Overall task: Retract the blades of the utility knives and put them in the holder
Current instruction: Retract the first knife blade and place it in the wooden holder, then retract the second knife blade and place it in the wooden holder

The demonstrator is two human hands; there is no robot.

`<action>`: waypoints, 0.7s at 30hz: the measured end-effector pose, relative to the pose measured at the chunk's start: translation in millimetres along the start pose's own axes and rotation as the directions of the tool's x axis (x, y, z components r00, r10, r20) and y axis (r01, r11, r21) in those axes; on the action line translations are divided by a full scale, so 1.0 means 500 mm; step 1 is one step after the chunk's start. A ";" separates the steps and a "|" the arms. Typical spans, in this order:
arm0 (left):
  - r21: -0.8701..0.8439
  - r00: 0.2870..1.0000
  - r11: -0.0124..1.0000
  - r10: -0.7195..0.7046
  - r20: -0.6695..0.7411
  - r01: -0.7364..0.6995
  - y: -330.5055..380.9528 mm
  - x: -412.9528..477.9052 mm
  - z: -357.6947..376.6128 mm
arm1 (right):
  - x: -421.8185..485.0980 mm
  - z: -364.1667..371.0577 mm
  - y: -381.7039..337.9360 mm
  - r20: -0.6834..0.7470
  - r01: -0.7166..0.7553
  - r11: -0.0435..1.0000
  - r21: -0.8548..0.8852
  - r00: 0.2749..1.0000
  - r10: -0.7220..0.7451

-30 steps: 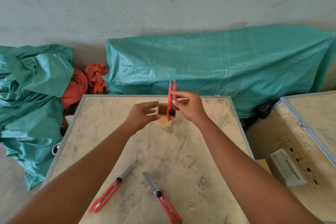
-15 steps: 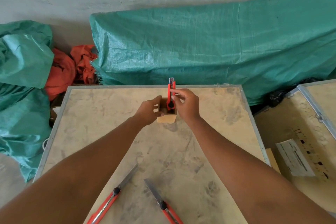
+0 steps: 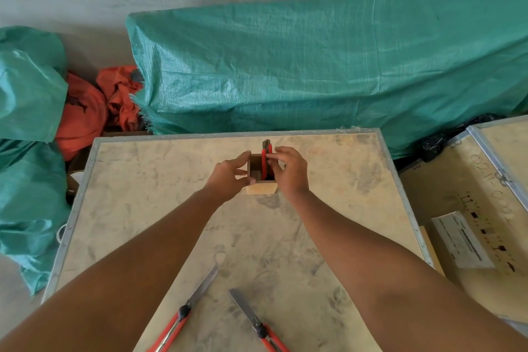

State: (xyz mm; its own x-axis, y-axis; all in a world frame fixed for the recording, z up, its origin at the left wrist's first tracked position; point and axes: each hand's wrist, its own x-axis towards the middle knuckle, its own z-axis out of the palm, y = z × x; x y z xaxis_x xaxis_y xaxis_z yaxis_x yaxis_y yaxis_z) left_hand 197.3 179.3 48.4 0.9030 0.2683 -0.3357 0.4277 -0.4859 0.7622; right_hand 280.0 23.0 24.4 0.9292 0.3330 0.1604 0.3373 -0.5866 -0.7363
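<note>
L hand (image 3: 228, 177) gripping wooden holder (image 3: 261, 188) | R hand (image 3: 288, 171) pinching red utility knife (image 3: 266, 163) half in | risk: holder tips if I push crooked; 2 knives w/ blades out by my forearms

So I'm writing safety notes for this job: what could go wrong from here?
The two knives near the table edge, one on the left and one on the right, have blades out; either forearm could brush them. The small wooden holder might tip as the right hand lowers its knife.
</note>
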 end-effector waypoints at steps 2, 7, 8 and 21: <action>0.000 1.000 1.000 0.004 0.001 -0.004 -0.002 -0.001 0.000 | -0.003 0.004 0.002 -0.017 -0.027 0.999 0.027 0.999 0.028; -0.014 1.000 1.000 -0.008 -0.004 0.008 -0.002 -0.001 0.001 | -0.015 0.003 0.002 -0.035 -0.074 0.993 0.090 0.996 0.078; -0.017 1.000 1.000 -0.011 -0.005 0.011 -0.002 -0.002 0.002 | -0.019 0.000 0.001 -0.022 -0.087 0.991 0.100 0.996 0.090; -0.064 0.991 0.997 0.034 -0.128 -0.043 0.024 -0.152 -0.001 | -0.181 -0.085 -0.050 0.010 -0.129 0.976 0.174 0.992 0.129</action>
State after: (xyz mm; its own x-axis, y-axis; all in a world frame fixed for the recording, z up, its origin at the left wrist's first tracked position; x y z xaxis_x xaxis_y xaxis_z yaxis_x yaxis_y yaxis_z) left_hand 133.8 153.8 83.4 0.9044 0.3557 -0.2356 0.3850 -0.4424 0.8100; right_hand 194.1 -23.8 56.2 0.9634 0.2620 0.0571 0.1830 -0.4868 -0.8541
